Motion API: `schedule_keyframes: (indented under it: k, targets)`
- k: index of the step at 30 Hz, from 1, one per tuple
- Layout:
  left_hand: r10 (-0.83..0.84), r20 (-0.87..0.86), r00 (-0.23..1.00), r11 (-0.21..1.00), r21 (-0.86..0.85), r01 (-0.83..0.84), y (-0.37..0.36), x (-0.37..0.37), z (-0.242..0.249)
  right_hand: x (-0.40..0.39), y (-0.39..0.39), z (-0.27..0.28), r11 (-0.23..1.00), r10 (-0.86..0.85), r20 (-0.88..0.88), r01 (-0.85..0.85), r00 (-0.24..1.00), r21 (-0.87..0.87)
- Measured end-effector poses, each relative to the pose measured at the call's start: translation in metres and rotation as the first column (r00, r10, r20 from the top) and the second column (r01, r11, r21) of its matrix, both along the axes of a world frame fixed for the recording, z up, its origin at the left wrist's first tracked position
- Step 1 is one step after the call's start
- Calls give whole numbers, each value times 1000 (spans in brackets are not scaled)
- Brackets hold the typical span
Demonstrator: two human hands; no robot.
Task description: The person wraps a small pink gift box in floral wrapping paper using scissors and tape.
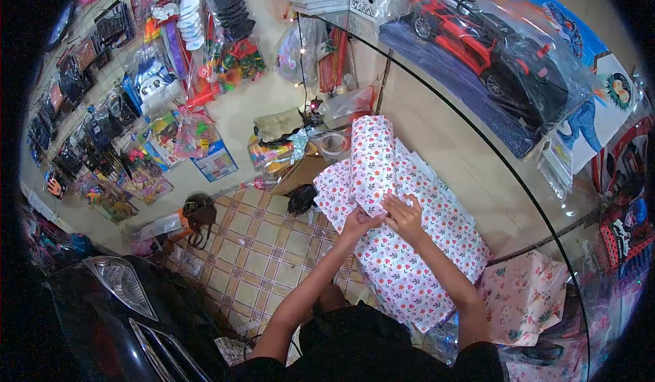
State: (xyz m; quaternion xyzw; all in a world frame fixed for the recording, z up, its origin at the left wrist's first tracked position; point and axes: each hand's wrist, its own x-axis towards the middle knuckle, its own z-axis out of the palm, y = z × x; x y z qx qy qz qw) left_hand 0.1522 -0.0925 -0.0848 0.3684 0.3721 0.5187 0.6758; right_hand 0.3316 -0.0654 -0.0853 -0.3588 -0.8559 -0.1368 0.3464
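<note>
A long box-like parcel (372, 150) is covered in white wrapping paper with small red and orange flowers. It lies on a wide spread sheet of the same wrapping paper (437, 266). At the parcel's near end, my left hand (361, 224) has its fingers pinched on the paper. Close beside it, my right hand (404, 215) holds the paper at the same end, its thumb low and its fingers bent over the top edge. The hands almost touch. What is inside the parcel is hidden.
A curved glass counter edge (477, 112) runs along the right, with a boxed red and black toy car (471, 34) on top. Pink floral paper (524, 297) lies lower right. A black vehicle (129, 314) stands at left on the tiled floor (263, 259). Packaged goods (153, 82) hang at upper left.
</note>
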Motion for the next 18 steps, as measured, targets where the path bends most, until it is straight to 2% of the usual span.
schedule_keyframes:
  k: [2, 6, 11, 14, 18]
  targets:
    - [-18, -86, 996, 1000, 1, 19, 5, -2, -18, -4, 1, -1, 1000, -9, -50, 8, 999, -26]
    - [-17, -175, 984, 1000, -11, 15, 3, -6, -15, -9, 4, -4, 998, -62, -44, 63, 997, 24]
    - [60, -65, 996, 996, 66, -55, 9, -7, -30, -16, 8, -4, 988, -149, -55, 150, 987, 23]
    - [72, -15, 997, 996, 47, -71, 6, -3, -34, -11, 9, -10, 994, -106, -51, 107, 993, 20]
    - [-9, -2, 1000, 999, -36, 9, 4, -7, -27, -4, -2, 2, 990, 12, -120, -28, 993, -139]
